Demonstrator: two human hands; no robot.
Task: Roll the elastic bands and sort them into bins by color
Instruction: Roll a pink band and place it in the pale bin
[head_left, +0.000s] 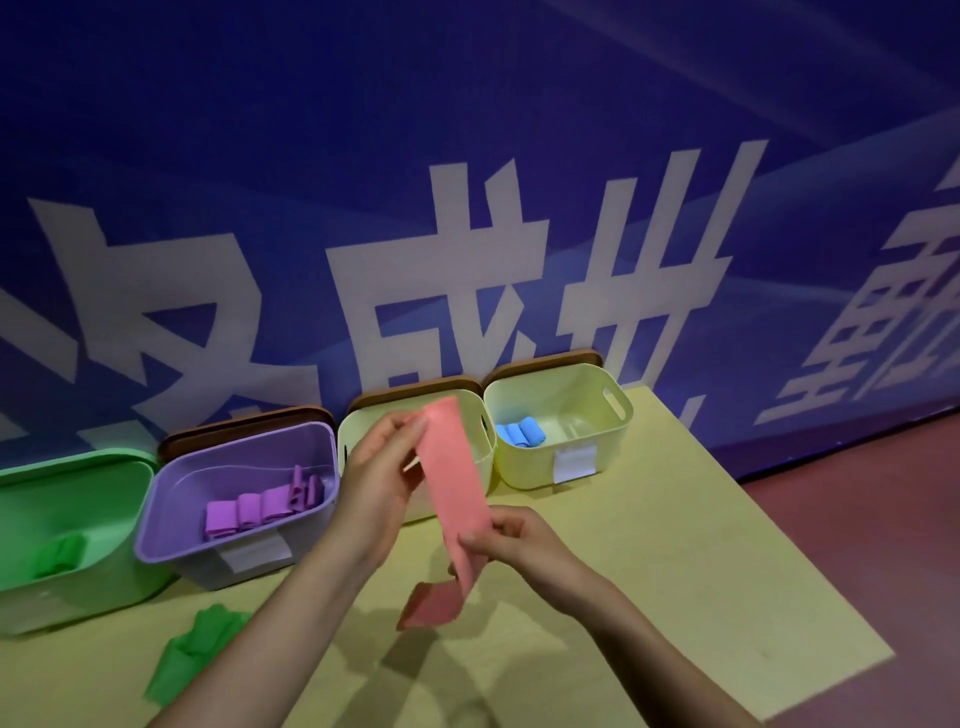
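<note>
Centre of the frame: a pink band (457, 488) being held up unrolled, sorting part done.

Both hands are holding it off the surface (675, 545): the left hand (382, 467) is pinching its upper end between thumb and fingers, and the right hand (511, 535) is pinching it lower down, fingers curled round its edge. Its long axis is running from upper left to lower right, tilting steeply, with the tail folding under and hanging toward the lower middle of the frame. Rolls are already lying in the green bin (93, 467) at left, the purple bin (171, 478) beside it and the far right bin (618, 410), which is holding blue rolls (519, 434). I judge this band is yet to be rolled, and a loose green band (197, 649) is waiting at lower left.
</note>
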